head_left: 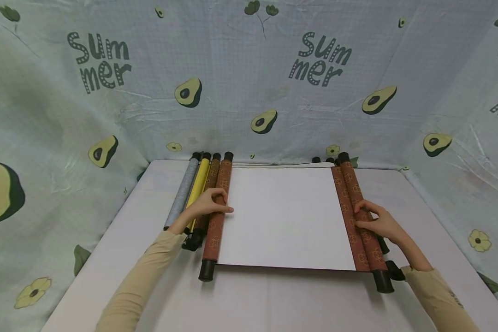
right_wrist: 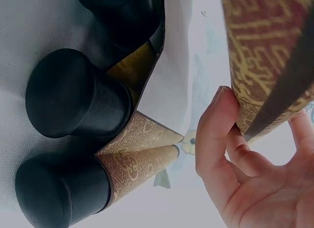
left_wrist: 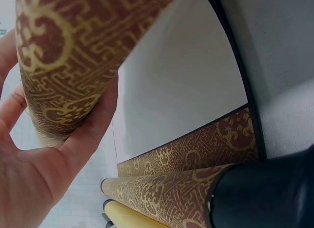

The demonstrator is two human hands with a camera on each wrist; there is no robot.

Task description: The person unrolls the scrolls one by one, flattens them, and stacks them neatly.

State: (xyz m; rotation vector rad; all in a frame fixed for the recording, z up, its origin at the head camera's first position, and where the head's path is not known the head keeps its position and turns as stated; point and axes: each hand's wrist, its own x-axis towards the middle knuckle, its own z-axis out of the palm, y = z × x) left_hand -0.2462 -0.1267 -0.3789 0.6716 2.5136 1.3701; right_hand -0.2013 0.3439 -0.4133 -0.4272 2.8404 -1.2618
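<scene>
Hanging scroll (head_left: 284, 216) lies unrolled on white table (head_left: 253, 299). Left hand (head_left: 209, 203) grasps its left brown roller; right hand (head_left: 377, 221) grasps its right roller. Grey and yellow scrolls (head_left: 191, 191) just left.

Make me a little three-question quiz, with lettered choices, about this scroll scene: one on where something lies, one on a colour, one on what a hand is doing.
1. Where do the spare rolled scrolls lie?
A. left of the open scroll
B. on top of its white sheet
C. on the floor

2. What colour is the roll between the grey one and the brown ones?
A. blue
B. yellow
C. pink

3. What is the left hand doing?
A. hanging idle
B. gripping the open scroll's left roller
C. lying flat on the white sheet

Answers: 1 A, the bundle sits beside the left roller on the table. 2 B, a yellow roll shows there. 3 B, its fingers curl over that roller; the right hand likewise holds the right roller.
</scene>
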